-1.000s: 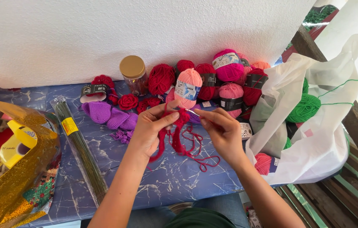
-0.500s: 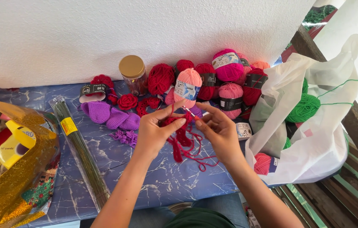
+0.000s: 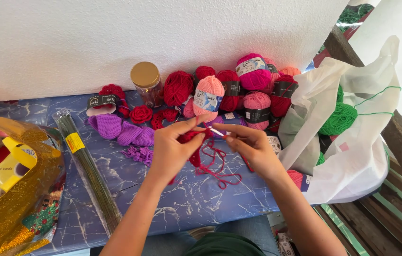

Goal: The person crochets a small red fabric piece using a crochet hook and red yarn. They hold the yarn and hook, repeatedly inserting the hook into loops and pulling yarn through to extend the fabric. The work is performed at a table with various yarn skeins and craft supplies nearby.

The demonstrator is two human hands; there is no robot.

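Two hands are working at the middle of the blue marbled worktop (image 3: pixel 130 178), and the entries run left to right. At the far left a gold glittery bag (image 3: pixel 18 199) is lying open. Beside it a long clear packet of dark green stems (image 3: pixel 89 175) is stretching toward the near edge. Purple crochet pieces (image 3: pixel 120 130) are sitting behind that, with a gold-lidded jar (image 3: pixel 146 83) standing against the white wall.

The left hand (image 3: pixel 172 151) is pinching a small red crochet piece (image 3: pixel 189 138) between thumb and fingers, closed on it. Loose red yarn (image 3: pixel 217 166) is trailing from the piece down onto the worktop in loops, just below and between the hands. The right hand (image 3: pixel 253 149) is gripping a slim crochet hook (image 3: pixel 216 131), its tip pointing left and meeting the red piece.

Judgement: a stitch is being worked into the red piece. The next move is calling for a steady pinch by the left hand while the hook is catching the strand, with slack kept in the trailing yarn.

Behind the hands, a heap of red and pink yarn balls (image 3: pixel 239 92) is lining the wall. At the right a white plastic bag (image 3: pixel 353 142) is holding green yarn (image 3: pixel 338 118).
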